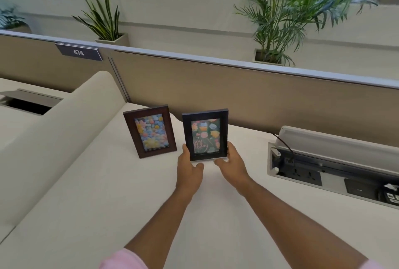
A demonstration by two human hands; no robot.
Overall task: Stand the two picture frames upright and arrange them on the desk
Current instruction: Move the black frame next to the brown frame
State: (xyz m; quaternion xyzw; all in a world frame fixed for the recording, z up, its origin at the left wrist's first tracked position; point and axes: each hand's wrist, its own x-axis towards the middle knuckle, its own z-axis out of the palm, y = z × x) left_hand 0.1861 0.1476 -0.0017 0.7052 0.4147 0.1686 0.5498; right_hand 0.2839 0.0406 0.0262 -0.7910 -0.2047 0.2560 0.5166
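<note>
A brown wooden picture frame [150, 131] with a pastel flower picture stands upright on the white desk [108, 193], leaning slightly back, near the partition. Just to its right a black picture frame [205, 134] with a birthday card picture is upright, its bottom edge at the desk surface. My left hand [188, 168] grips its lower left corner and my right hand [232, 164] grips its lower right corner, thumbs on the front. Whether the black frame rests on its own stand is hidden.
A beige partition [237, 93] with a "474" label runs behind the frames. An open cable tray [332, 167] with sockets and a plugged cable lies in the desk at the right. A rounded divider [64, 130] borders the left. Potted plants stand beyond the partition.
</note>
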